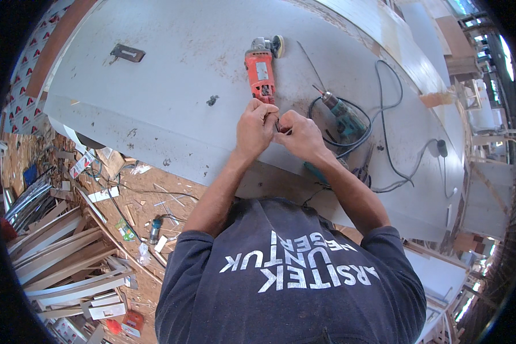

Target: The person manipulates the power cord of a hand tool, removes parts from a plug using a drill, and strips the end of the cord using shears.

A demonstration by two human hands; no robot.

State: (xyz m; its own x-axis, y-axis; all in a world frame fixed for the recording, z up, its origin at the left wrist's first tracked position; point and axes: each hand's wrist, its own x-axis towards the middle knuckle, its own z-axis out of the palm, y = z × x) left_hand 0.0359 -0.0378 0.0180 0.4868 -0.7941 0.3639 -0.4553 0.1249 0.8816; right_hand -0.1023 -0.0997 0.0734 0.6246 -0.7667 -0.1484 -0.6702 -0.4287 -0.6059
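Note:
A red angle grinder (260,71) with a round pale pad on its head lies on the grey sheet-topped table (155,97). My left hand (255,129) is closed round the tail end of the grinder. My right hand (298,135) is right beside it, fingers curled and pinched on a small dark piece at that end, mostly hidden and too small to name. A teal drill (341,117) with a long bit lies to the right, among loops of black cable (387,143). Other tools (361,172) lie partly visible behind my right forearm.
A dark metal piece (127,53) lies at the table's back left. Below the table's left edge, a chipboard floor (149,195) holds scraps, cords, a small teal power tool (155,229) and stacked wood strips (57,258). White boards (424,275) stand at the lower right.

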